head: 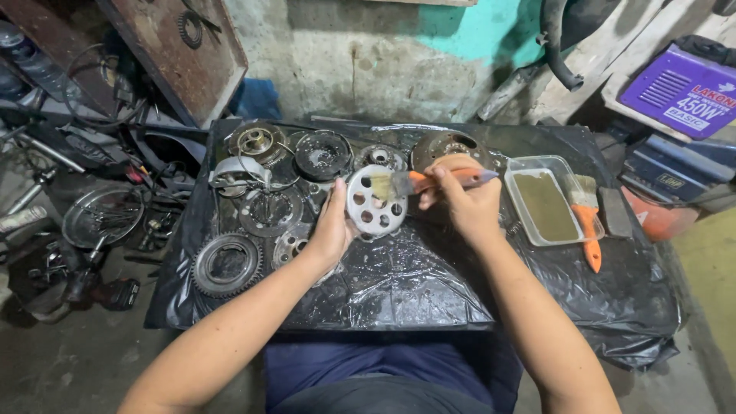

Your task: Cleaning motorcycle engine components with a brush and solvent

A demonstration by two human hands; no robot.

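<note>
My left hand point(331, 227) holds a round light-grey metal plate point(374, 208) with several holes, tilted up off the black plastic sheet point(414, 276). In my right hand point(464, 201) is an orange-handled paintbrush point(429, 181), its bristles resting on the upper face of the plate. Both hands are over the middle of the sheet.
Several greasy clutch parts and a toothed gear ring point(227, 264) lie at the left of the sheet. A clear plastic tray point(546, 205) of murky liquid and a second orange brush point(589, 222) sit at the right. Motorcycle parts clutter the floor at left; a purple box point(682, 90) is at right.
</note>
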